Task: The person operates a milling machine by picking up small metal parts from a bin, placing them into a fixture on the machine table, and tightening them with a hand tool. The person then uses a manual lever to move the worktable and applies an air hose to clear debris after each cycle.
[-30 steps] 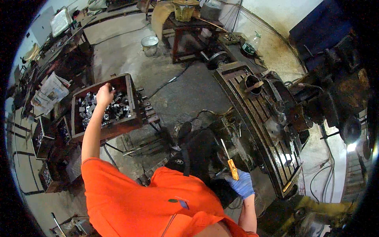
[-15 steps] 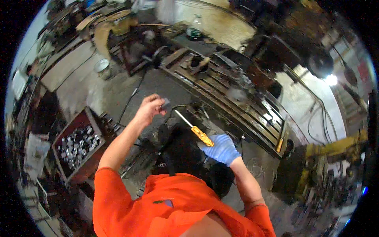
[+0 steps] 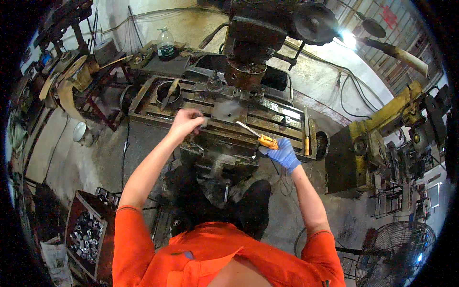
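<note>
My bare left hand point(image 3: 187, 123) hovers over the near left edge of the machine table point(image 3: 143, 113), its fingers pinched on a small grey metal piece point(image 3: 204, 122), blurred and mostly covered. My right hand point(image 3: 282, 154), in a blue knit glove, grips a yellow-handled screwdriver point(image 3: 247, 128). Its bare shaft slants up and left above the table's near edge. Between and beyond the hands, a flat plate with a dark hole point(image 3: 228, 114) sits mid-table, under the machine head point(image 3: 246, 74).
A round tin with a brush point(image 3: 169, 95) stands on the table's left part. Another yellow-handled tool point(image 3: 306, 141) lies at its right end. A crate point(image 3: 98, 213) of small metal parts is at lower left. A bucket point(image 3: 82, 134), a lit lamp point(image 3: 348, 39) and a fan point(image 3: 397, 251) stand around.
My view has swung right and up toward the machine. Both hands are now nearer the table; the left carries the small metal piece, the right still has the screwdriver.
</note>
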The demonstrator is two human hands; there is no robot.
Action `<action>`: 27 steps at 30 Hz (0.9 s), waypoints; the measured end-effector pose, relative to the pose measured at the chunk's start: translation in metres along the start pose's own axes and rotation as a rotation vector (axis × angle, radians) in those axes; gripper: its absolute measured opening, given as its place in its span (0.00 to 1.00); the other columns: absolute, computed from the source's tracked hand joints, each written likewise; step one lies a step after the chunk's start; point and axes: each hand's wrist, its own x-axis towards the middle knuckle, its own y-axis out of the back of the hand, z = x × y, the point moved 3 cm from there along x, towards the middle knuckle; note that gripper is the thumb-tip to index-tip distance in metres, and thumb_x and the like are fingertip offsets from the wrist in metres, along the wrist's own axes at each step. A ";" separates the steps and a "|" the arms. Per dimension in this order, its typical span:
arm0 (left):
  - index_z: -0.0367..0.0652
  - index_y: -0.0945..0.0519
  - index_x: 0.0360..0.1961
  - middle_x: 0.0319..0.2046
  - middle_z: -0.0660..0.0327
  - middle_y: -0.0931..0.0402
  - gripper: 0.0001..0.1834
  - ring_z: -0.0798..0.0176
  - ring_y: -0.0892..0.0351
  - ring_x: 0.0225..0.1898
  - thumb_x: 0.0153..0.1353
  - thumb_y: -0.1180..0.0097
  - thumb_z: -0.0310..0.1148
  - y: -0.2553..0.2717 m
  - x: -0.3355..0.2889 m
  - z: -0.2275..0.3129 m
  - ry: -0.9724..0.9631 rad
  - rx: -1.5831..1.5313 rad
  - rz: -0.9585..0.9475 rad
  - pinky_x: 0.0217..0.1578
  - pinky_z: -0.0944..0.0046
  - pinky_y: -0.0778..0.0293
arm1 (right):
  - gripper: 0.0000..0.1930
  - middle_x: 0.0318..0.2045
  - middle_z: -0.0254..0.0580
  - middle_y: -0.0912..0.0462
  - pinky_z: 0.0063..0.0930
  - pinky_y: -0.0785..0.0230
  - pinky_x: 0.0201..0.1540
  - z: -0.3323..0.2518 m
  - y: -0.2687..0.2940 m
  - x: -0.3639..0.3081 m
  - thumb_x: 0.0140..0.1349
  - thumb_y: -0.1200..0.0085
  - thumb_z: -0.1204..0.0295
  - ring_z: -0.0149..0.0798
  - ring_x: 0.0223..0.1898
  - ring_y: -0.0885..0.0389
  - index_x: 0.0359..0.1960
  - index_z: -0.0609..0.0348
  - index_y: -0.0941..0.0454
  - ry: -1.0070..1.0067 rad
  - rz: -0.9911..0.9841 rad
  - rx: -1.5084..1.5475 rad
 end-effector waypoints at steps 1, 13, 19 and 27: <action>0.36 0.22 0.24 0.17 0.59 0.25 0.11 0.70 0.25 0.21 0.45 0.45 0.34 -0.008 0.016 0.007 -0.046 0.159 0.027 0.19 0.68 0.32 | 0.14 0.24 0.37 0.18 0.23 0.31 0.29 0.012 -0.005 0.004 0.47 0.38 0.63 0.23 0.25 0.24 0.33 0.58 0.20 -0.006 0.029 -0.052; 0.41 0.22 0.28 0.26 0.54 0.22 0.15 0.51 0.22 0.32 0.42 0.39 0.40 -0.081 0.093 0.007 -0.200 0.855 0.171 0.33 0.56 0.27 | 0.20 0.31 0.45 0.19 0.29 0.31 0.38 0.094 -0.079 -0.001 0.43 0.38 0.56 0.42 0.35 0.20 0.36 0.55 0.20 -0.449 0.112 -0.050; 0.46 0.20 0.33 0.28 0.55 0.22 0.11 0.52 0.22 0.33 0.44 0.46 0.31 -0.069 0.097 0.000 -0.224 0.787 -0.038 0.34 0.55 0.27 | 0.21 0.33 0.48 0.19 0.26 0.32 0.40 0.099 -0.071 -0.028 0.47 0.39 0.60 0.36 0.36 0.21 0.37 0.66 0.22 -0.375 0.203 0.279; 0.47 0.22 0.33 0.29 0.54 0.24 0.10 0.50 0.23 0.32 0.48 0.46 0.31 -0.095 0.106 0.002 -0.526 0.970 0.144 0.32 0.53 0.27 | 0.17 0.29 0.41 0.18 0.23 0.31 0.32 0.097 -0.040 -0.077 0.48 0.39 0.67 0.28 0.28 0.24 0.36 0.68 0.22 -0.360 0.253 0.371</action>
